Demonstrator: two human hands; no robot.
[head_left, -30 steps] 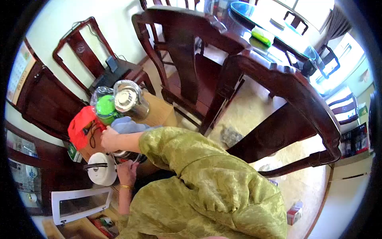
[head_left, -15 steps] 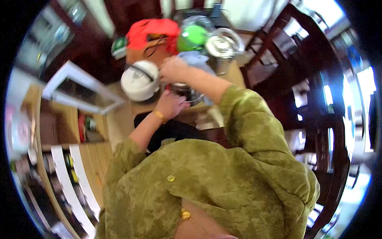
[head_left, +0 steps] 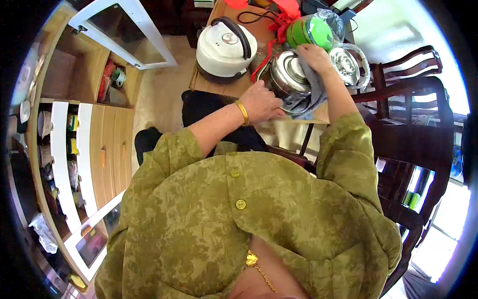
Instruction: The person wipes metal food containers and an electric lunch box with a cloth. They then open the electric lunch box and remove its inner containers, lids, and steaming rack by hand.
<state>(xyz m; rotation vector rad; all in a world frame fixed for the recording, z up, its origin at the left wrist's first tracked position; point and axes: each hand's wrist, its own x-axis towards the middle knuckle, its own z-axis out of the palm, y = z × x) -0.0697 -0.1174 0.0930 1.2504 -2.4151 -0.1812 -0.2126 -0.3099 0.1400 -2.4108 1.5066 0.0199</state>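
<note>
A shiny stainless steel pot (head_left: 290,71) with a domed lid stands at the table's near edge. My left hand (head_left: 261,103), wearing a gold bangle, is closed at its near left rim, the fingertips partly hidden. On its right side, my right hand (head_left: 315,58) holds a grey-blue cloth (head_left: 315,90) against the metal. The fingers curl over the cloth's top, and the rest hangs down the pot's side. To the left sits a white rice cooker (head_left: 224,50) with a black handle. Behind my right hand is a green round container (head_left: 309,31).
Another metal lidded vessel (head_left: 345,67) with a clear rim is on the right. A red bag (head_left: 286,10) and black cord lie at the back of the wooden table (head_left: 219,88). Dark wooden chairs (head_left: 406,107) crowd the right; an open glass cabinet door (head_left: 127,32) juts out left.
The view has shifted, so the table now appears higher and farther right. My right hand has moved from beside the rice cooker to the pot's right side, onto the cloth.
</note>
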